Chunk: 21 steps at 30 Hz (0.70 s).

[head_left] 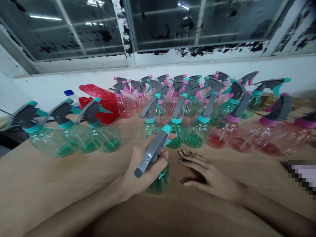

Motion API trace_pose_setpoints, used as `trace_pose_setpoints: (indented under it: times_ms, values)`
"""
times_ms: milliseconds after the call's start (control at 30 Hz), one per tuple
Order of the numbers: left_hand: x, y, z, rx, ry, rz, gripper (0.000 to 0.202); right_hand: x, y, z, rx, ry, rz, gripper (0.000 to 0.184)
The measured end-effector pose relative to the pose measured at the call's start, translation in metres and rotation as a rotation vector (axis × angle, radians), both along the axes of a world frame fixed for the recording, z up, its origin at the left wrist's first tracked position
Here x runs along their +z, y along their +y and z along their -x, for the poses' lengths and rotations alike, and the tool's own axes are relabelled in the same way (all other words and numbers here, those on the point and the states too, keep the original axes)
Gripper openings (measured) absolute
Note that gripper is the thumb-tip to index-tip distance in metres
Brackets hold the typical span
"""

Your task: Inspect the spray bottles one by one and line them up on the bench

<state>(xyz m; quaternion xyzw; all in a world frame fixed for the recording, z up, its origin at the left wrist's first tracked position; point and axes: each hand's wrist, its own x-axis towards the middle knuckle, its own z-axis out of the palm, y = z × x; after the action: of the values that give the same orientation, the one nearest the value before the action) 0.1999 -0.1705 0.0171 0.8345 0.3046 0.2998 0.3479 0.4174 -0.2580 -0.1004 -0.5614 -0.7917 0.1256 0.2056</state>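
Observation:
My left hand is wrapped around the neck of a green spray bottle, just under its grey and teal trigger head. The bottle is upright at the near middle of the table, its neck hidden by my fingers. My right hand rests palm down on the table to the right of that bottle, fingers stretched out and apart from it. Right behind my hands stands a row of spray bottles, among them a green one with a teal collar and a pink one with a pink collar.
Three green spray bottles stand at the left of the wooden table. More pink and green bottles crowd the back, by the white wall. A red plastic bag and a blue-capped bottle are at the back left.

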Motion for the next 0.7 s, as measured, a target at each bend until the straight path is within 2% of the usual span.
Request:
trace_pose_setpoints:
  times_ms: [500,600,700]
  values:
    - [-0.0023,0.0023,0.0013,-0.008,-0.027,-0.066,0.022,0.0023,-0.0007,0.001,-0.015,0.026,0.017,0.059]
    - [-0.0035,0.0027,0.0022,-0.017,-0.026,-0.044,0.014,0.0009,-0.0002,0.0001,-0.01,0.037,0.011,0.059]
    - [-0.0016,0.0034,0.0028,-0.037,-0.008,0.001,0.016,-0.0004,0.0004,-0.0004,-0.004,0.041,-0.005,0.059]
